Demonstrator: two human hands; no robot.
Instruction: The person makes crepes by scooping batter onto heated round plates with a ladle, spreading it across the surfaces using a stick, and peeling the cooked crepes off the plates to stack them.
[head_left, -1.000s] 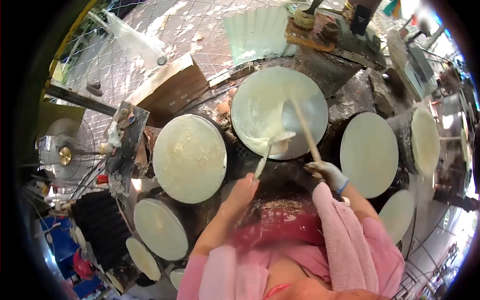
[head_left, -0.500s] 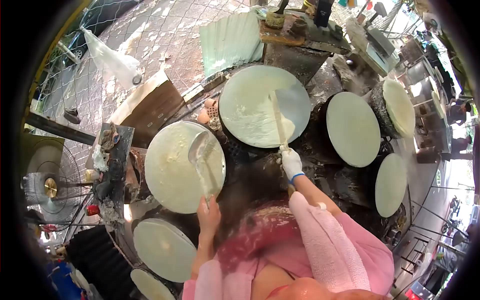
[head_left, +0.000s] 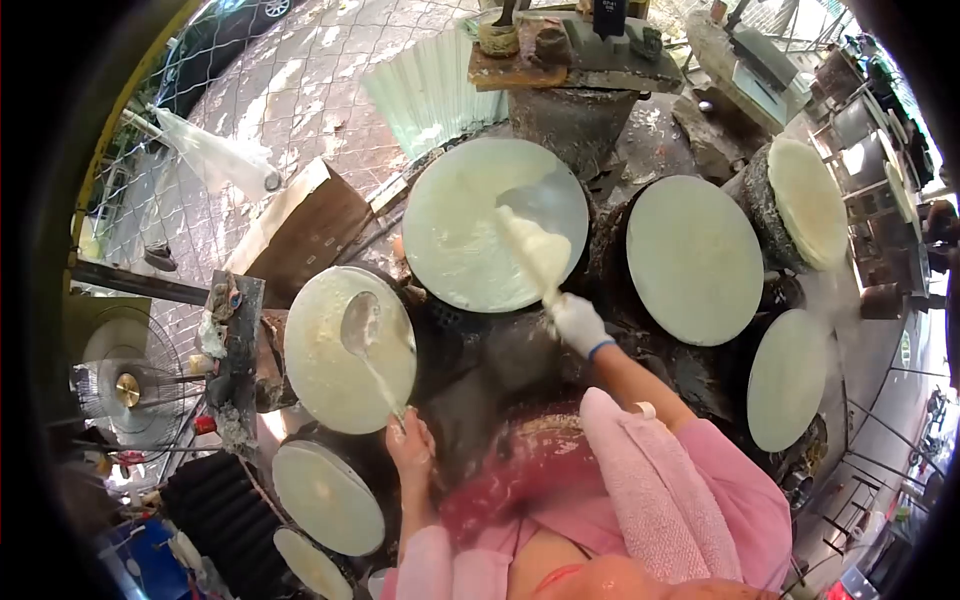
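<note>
My bare left hand is closed around the handle of a ladle. The ladle's bowl lies over the pale, batter-coated left round griddle; I cannot tell if it touches. My right hand, in a white glove with a blue cuff, grips a long flat spatula. Creamy batter covers the blade, which slants up and left across the middle round griddle. Pale batter coats much of that griddle, with a greyer bare patch at its upper right.
More pale round griddles stand around me: one to the right, one farther right, one lower left. Before my body is a batter-smeared red surface. A fan stands left; wire mesh runs behind.
The spatula now tilts further left and carries a thick mass of batter. The ladle's bowl has shifted up and left over its griddle. The whole view has turned slightly.
</note>
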